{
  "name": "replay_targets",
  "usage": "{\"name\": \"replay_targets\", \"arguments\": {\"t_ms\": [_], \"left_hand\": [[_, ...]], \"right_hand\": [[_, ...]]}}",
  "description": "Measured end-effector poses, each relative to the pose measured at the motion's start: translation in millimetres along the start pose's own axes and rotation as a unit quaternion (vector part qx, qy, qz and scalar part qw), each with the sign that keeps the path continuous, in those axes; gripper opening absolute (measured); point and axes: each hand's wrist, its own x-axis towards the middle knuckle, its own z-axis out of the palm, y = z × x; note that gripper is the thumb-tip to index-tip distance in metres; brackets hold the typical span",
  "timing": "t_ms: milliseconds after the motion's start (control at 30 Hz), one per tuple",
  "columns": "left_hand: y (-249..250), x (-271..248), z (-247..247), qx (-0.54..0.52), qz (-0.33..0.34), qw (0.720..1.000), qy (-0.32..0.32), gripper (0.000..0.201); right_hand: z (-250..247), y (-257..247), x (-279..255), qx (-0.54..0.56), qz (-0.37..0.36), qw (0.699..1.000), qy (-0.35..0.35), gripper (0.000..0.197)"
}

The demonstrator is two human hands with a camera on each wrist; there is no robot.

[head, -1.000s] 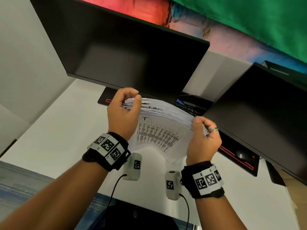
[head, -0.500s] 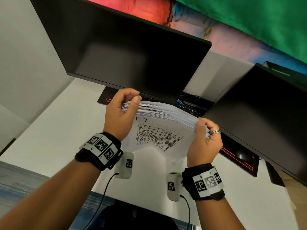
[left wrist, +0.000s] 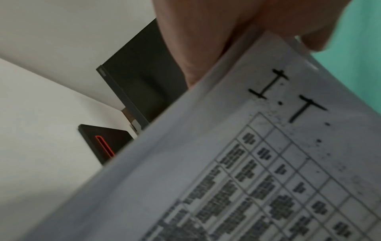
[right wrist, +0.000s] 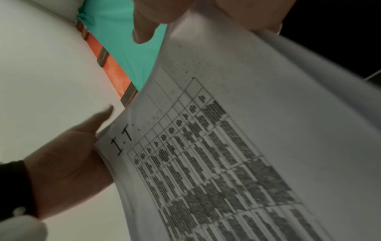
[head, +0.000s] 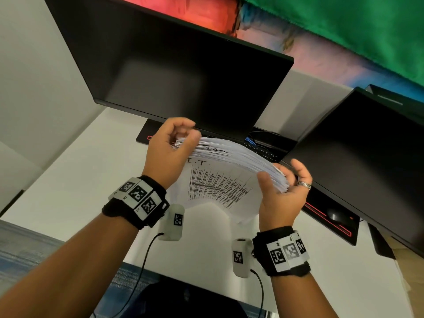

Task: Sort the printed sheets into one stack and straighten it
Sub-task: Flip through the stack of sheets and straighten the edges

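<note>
A thick stack of printed sheets (head: 220,187) stands on edge above the white desk (head: 68,180), fanned along its top. Its front page shows a table and the letters "I.T". My left hand (head: 183,136) holds the stack's left end, fingers curled over the top corner and palm against the edge. My right hand (head: 282,180) grips the right end, thumb on the front page and ringed fingers behind. The left wrist view shows the front page (left wrist: 268,163) below the left hand (left wrist: 206,40). The right wrist view shows the same page (right wrist: 226,146), the right hand (right wrist: 160,13) and the left hand (right wrist: 68,163).
A dark monitor (head: 183,72) stands right behind the sheets, and a second monitor (head: 355,157) stands to the right. A keyboard (head: 263,152) lies between them. A mouse (head: 335,214) sits on a black mat with red trim at the right. A black chair (head: 183,301) is below.
My left fingers have lifted and curled more loosely over the top left corner. My right fingers have spread behind the right end. The stack has stayed in place.
</note>
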Motion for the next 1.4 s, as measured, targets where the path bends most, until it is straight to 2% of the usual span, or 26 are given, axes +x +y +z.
{"name": "replay_targets", "arguments": {"t_ms": [67,100,133,167,233,300,367,433,533,633,733,967,1133,1233,1400], "left_hand": [[-11.7,-3.6,-14.4,-0.066,-0.010,0.993,-0.093,0.063],[-16.9,-5.0,-21.1,-0.078,-0.026,0.989,-0.126,0.076],[-19.5,-6.6,-25.4,-0.075,-0.043,0.986,-0.144,0.081],[-22.0,-6.5,-27.4,-0.052,-0.054,0.986,-0.150,0.075],[-22.4,-4.4,-24.4,0.022,-0.038,0.988,-0.147,0.050],[-24.3,-3.9,-17.5,0.008,-0.042,0.989,-0.145,0.039],[-26.4,-3.1,-12.9,-0.054,-0.076,0.983,-0.157,0.046],[-28.4,-3.6,-11.6,-0.065,-0.079,0.981,-0.167,0.055],[-21.4,-5.5,-9.5,-0.063,-0.063,0.990,-0.112,0.050],[-11.6,-8.9,-1.2,-0.022,-0.001,0.998,-0.056,0.023],[-6.9,-9.5,4.8,0.041,0.055,0.998,-0.007,0.002],[-3.6,-6.7,8.7,0.030,0.003,0.996,0.084,0.014],[1.7,-3.4,11.2,-0.009,0.022,0.999,0.040,0.006],[0.2,-2.3,11.4,-0.005,0.014,0.998,0.060,0.009],[-1.7,-4.0,10.3,0.021,0.033,0.999,0.038,0.012]], "right_hand": [[-8.2,4.3,0.1,-0.005,0.025,0.999,-0.028,0.079],[-11.6,6.6,0.5,-0.011,0.042,0.998,-0.037,0.083],[-13.8,7.6,1.0,-0.020,0.055,0.997,-0.049,0.084],[-14.7,7.5,2.4,-0.033,0.063,0.995,-0.066,0.083],[-15.1,10.2,7.9,-0.061,0.066,0.991,-0.102,0.072],[-13.3,10.6,12.4,-0.062,0.072,0.988,-0.120,0.067],[-11.5,9.7,14.9,-0.062,0.073,0.987,-0.127,0.076],[-10.6,8.9,14.5,-0.064,0.066,0.989,-0.118,0.080],[-9.5,5.9,15.4,-0.026,0.044,0.997,-0.062,0.055],[-1.6,1.4,14.1,-0.017,0.032,0.999,-0.039,0.025],[3.7,-0.7,13.0,-0.033,0.024,0.999,-0.013,0.016],[8.4,-3.1,13.7,-0.047,0.025,0.998,0.033,0.018],[11.1,-2.3,12.3,-0.049,0.026,0.997,0.048,0.022],[13.6,-2.5,12.8,-0.052,0.021,0.997,0.054,0.020],[15.5,-2.2,11.4,-0.055,0.012,0.996,0.062,0.013]]}}
